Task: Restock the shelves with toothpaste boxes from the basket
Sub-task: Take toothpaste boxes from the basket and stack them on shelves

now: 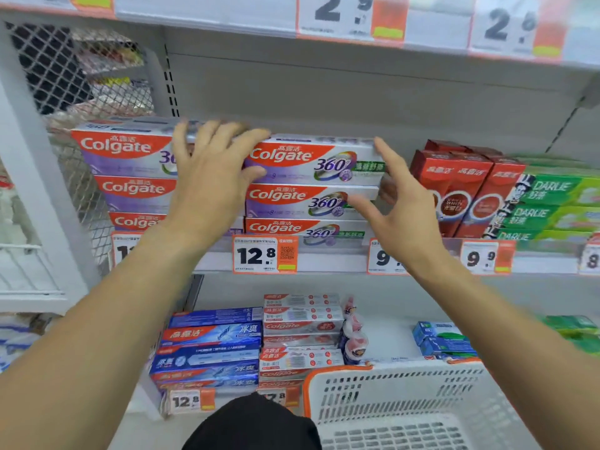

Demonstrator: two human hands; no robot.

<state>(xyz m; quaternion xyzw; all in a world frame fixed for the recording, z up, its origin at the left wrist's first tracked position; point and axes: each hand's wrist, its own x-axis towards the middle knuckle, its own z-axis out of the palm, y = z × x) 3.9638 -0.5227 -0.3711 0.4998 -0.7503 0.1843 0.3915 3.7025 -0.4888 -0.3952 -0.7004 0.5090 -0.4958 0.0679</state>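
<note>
The step in hand looks like seating a box on the shelf, not fetching one. The top purple box [311,159] lies flat on a stack of three [308,203] on the middle shelf [324,263], just above the 12.8 price tag [264,254].

The left hand [211,180] lies over the left end of that top box, fingers spread and fairly straight across its upper edge, the thumb against its front face; it reads as pressing or steadying more than clamping. The right hand [399,206] is at the right end of the stack, fingers apart and loosely bent, holding nothing; whether the fingertips touch the box I cannot tell.

Left of the stack stands a second stack of the same boxes [130,167]; right of it are red boxes [461,186], then green ones [558,203].

The white basket [406,404] sits below the price tag, to its right; the part in view shows only bare mesh, with no box visible in it.

The next move probably calls for squaring the top box flush with those beneath, then checking the basket for more stock.
</note>
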